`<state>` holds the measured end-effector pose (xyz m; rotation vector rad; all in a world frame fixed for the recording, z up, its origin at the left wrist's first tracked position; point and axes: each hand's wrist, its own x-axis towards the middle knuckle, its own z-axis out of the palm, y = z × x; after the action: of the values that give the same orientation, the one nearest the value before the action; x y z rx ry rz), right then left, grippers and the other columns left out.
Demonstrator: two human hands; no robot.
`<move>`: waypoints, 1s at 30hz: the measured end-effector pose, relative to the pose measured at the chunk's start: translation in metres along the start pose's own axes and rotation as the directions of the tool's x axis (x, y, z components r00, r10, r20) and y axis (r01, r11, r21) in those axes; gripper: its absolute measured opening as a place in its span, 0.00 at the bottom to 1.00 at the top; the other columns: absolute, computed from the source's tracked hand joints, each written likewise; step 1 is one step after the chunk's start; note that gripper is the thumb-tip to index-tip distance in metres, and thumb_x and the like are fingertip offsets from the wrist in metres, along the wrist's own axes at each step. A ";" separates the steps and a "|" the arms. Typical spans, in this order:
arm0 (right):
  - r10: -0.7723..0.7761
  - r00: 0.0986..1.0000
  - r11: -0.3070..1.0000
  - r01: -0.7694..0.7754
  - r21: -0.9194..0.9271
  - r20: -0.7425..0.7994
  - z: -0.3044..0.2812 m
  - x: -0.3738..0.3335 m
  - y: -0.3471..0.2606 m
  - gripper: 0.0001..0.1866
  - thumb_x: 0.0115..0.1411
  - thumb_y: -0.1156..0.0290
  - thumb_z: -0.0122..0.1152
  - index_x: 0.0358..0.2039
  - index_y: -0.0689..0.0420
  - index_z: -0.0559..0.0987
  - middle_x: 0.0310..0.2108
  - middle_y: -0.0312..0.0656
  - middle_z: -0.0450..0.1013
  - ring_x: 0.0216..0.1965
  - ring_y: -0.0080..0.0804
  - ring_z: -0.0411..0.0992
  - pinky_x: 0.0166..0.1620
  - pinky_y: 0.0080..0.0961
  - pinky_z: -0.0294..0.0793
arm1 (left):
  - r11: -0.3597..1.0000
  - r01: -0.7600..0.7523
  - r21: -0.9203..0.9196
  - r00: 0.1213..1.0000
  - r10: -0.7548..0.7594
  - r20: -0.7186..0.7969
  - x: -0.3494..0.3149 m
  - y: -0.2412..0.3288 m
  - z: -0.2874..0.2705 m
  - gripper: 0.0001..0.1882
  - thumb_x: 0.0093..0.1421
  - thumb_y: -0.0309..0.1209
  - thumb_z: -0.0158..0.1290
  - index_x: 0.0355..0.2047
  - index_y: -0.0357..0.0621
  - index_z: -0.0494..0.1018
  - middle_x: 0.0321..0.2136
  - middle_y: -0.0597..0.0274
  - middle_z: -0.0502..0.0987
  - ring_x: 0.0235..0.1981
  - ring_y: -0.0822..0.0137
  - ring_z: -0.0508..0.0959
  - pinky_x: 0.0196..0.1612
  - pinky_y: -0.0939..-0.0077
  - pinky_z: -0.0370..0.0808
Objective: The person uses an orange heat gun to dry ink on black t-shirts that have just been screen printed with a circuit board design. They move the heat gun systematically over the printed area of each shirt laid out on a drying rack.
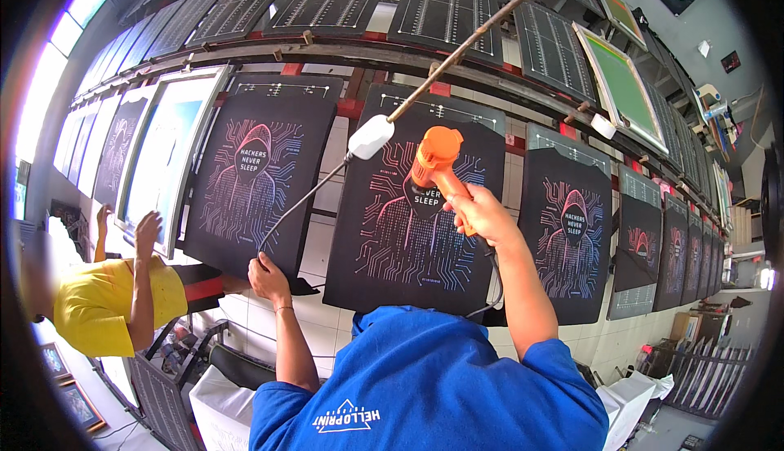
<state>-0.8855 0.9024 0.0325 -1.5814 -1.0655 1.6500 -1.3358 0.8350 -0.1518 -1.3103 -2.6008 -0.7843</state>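
My right hand (pixel 487 216) is wrapped round the handle of an orange heat gun (pixel 441 153), held over the black printed T-shirt (pixel 367 239) in front of me. Its wide head covers part of the print, a hooded figure with red-to-blue circuit lines. From the handle a dark cord hangs past my wrist. My left hand (pixel 269 278) grips a dark cable (pixel 306 199), low beside the left neighbouring black T-shirt (pixel 214 206). That cable runs up to a white plug block (pixel 371 137) at the end of a long rod (pixel 482 31).
More shirts on boards stand in a curved row, including one on the right (pixel 563 271). A framed screen (pixel 167 153) stands at left, beside a co-worker in a yellow shirt (pixel 90 308). Behind runs a rail (pixel 343 51) with dark boards and a green screen (pixel 625 88).
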 end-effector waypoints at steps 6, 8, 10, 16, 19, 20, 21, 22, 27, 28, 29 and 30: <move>0.010 0.999 1.000 -0.010 0.012 0.040 -0.003 -0.005 0.005 0.16 0.66 0.66 0.53 0.48 0.64 0.71 0.34 0.39 0.73 0.23 0.18 0.69 0.25 0.18 0.73 | 0.998 -0.056 -0.017 0.997 0.056 -0.049 0.000 0.001 0.001 0.20 0.68 0.43 0.45 0.27 0.39 0.69 0.27 0.52 0.73 0.34 0.49 0.74 0.37 0.55 0.68; 0.011 0.999 1.000 -0.011 -0.008 0.038 -0.002 -0.006 0.004 0.16 0.66 0.66 0.53 0.48 0.64 0.71 0.35 0.39 0.73 0.23 0.18 0.69 0.25 0.18 0.73 | 0.999 -0.037 -0.018 0.998 0.037 -0.046 0.000 0.001 0.002 0.20 0.68 0.43 0.45 0.27 0.39 0.69 0.27 0.52 0.73 0.34 0.49 0.74 0.37 0.55 0.68; -0.024 0.999 0.997 0.026 -0.078 0.022 0.005 -0.008 0.005 0.16 0.67 0.66 0.52 0.48 0.64 0.71 0.34 0.39 0.73 0.23 0.18 0.69 0.25 0.18 0.73 | 1.000 -0.025 -0.007 0.999 0.025 -0.044 0.000 0.000 0.003 0.20 0.68 0.44 0.45 0.27 0.39 0.69 0.26 0.52 0.73 0.33 0.49 0.74 0.36 0.55 0.68; -0.025 1.000 0.994 0.024 -0.105 -0.007 0.001 -0.006 0.009 0.16 0.66 0.66 0.53 0.49 0.64 0.72 0.34 0.38 0.73 0.23 0.17 0.69 0.25 0.18 0.73 | 0.999 -0.038 -0.013 0.998 0.037 -0.053 0.001 0.002 0.001 0.20 0.68 0.44 0.46 0.26 0.40 0.69 0.25 0.53 0.73 0.33 0.49 0.74 0.35 0.55 0.68; 0.009 1.000 1.000 -0.009 -0.002 -0.008 -0.007 -0.011 0.000 0.15 0.64 0.65 0.56 0.44 0.64 0.73 0.29 0.37 0.71 0.22 0.19 0.69 0.24 0.19 0.72 | 0.999 -0.036 -0.007 0.999 0.036 -0.038 0.001 0.002 -0.001 0.20 0.68 0.44 0.46 0.26 0.40 0.69 0.25 0.52 0.73 0.33 0.49 0.74 0.35 0.54 0.68; -0.013 1.000 1.000 0.012 -0.021 -0.022 -0.005 -0.012 0.000 0.15 0.64 0.65 0.56 0.44 0.64 0.73 0.29 0.36 0.71 0.22 0.19 0.69 0.24 0.19 0.72 | 0.999 -0.038 -0.008 0.999 0.038 -0.038 0.001 0.003 -0.001 0.20 0.68 0.44 0.46 0.26 0.40 0.69 0.26 0.52 0.73 0.33 0.49 0.74 0.35 0.54 0.68; -0.034 0.999 0.999 0.033 -0.040 -0.036 -0.001 -0.013 0.002 0.15 0.64 0.65 0.56 0.44 0.64 0.73 0.29 0.36 0.71 0.22 0.19 0.69 0.24 0.19 0.72 | 0.999 -0.040 -0.010 0.999 0.039 -0.037 0.001 0.004 -0.002 0.20 0.68 0.44 0.46 0.26 0.40 0.69 0.26 0.52 0.73 0.33 0.49 0.74 0.35 0.54 0.68; -0.055 0.997 0.997 0.052 -0.060 -0.048 0.001 -0.014 0.002 0.15 0.64 0.65 0.56 0.45 0.64 0.73 0.29 0.36 0.71 0.22 0.19 0.69 0.24 0.19 0.72 | 0.999 -0.040 -0.006 0.998 0.040 -0.043 0.000 0.003 -0.001 0.20 0.68 0.44 0.46 0.26 0.40 0.69 0.26 0.52 0.73 0.33 0.49 0.74 0.35 0.54 0.68; -0.035 0.997 0.998 0.031 -0.049 -0.068 -0.007 -0.016 0.005 0.15 0.64 0.66 0.56 0.44 0.63 0.73 0.28 0.35 0.69 0.22 0.19 0.69 0.23 0.19 0.72 | 0.999 -0.037 0.007 0.998 0.037 -0.052 0.001 0.001 0.002 0.21 0.68 0.45 0.45 0.26 0.40 0.69 0.26 0.53 0.74 0.33 0.49 0.74 0.36 0.54 0.68; -0.054 0.995 0.995 0.046 -0.085 -0.086 -0.005 -0.016 0.007 0.15 0.64 0.65 0.56 0.44 0.64 0.73 0.29 0.36 0.70 0.22 0.19 0.69 0.23 0.19 0.72 | 1.000 -0.023 0.011 0.999 0.024 -0.047 0.001 0.001 0.003 0.21 0.68 0.45 0.45 0.26 0.40 0.69 0.26 0.53 0.74 0.33 0.49 0.74 0.35 0.54 0.68; -0.041 0.997 0.996 0.036 -0.084 -0.068 -0.004 -0.018 0.004 0.16 0.64 0.65 0.55 0.45 0.64 0.73 0.28 0.36 0.70 0.22 0.19 0.69 0.24 0.19 0.72 | 1.000 -0.010 0.014 0.999 0.011 -0.042 0.001 0.000 0.003 0.21 0.68 0.45 0.45 0.26 0.40 0.69 0.26 0.53 0.74 0.33 0.49 0.74 0.35 0.54 0.68; -0.031 0.997 0.997 0.026 -0.075 -0.064 -0.006 -0.019 0.004 0.16 0.64 0.66 0.55 0.47 0.64 0.72 0.30 0.36 0.71 0.22 0.18 0.69 0.24 0.18 0.72 | 1.000 0.003 0.018 0.999 -0.002 -0.037 0.001 0.000 0.003 0.21 0.68 0.45 0.45 0.26 0.40 0.69 0.26 0.54 0.74 0.33 0.49 0.74 0.35 0.54 0.68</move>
<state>-0.8771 0.8850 0.0386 -1.6485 -1.1220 1.5451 -1.3361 0.8370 -0.1545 -1.2756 -2.5753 -0.7762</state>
